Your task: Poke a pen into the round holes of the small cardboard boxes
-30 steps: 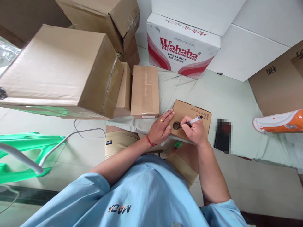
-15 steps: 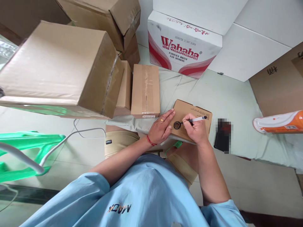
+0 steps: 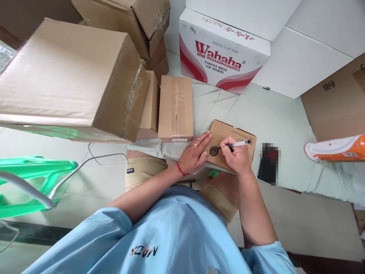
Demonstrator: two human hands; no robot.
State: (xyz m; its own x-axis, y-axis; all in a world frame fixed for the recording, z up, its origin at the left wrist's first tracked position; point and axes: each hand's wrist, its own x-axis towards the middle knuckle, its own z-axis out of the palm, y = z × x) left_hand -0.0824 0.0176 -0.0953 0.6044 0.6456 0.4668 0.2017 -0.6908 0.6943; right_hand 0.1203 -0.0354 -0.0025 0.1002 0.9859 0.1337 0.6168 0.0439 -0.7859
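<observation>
A small brown cardboard box (image 3: 242,137) with printed lines along its far right edge lies on the covered table in front of me. My right hand (image 3: 235,154) is closed around a pen (image 3: 239,144) with a pale barrel and dark end, its tip low over the box. A dark ring shape (image 3: 214,151) is on the box top beside the tip; I cannot tell whether it is drawn or a separate object. My left hand (image 3: 195,153) lies flat with fingers stretched out, its fingertips on the box's left edge.
Cardboard boxes (image 3: 175,106) stand at the left, one large box (image 3: 65,72) nearest. A Wahaha water carton (image 3: 222,57) stands at the back. Right of the small box lies a black, partly blurred object (image 3: 267,167). An orange and white cylinder (image 3: 336,149) lies farther right. A green stool (image 3: 37,167) is at left.
My hands, the pen and the small box stay almost where they were. The whole view has shifted slightly.
</observation>
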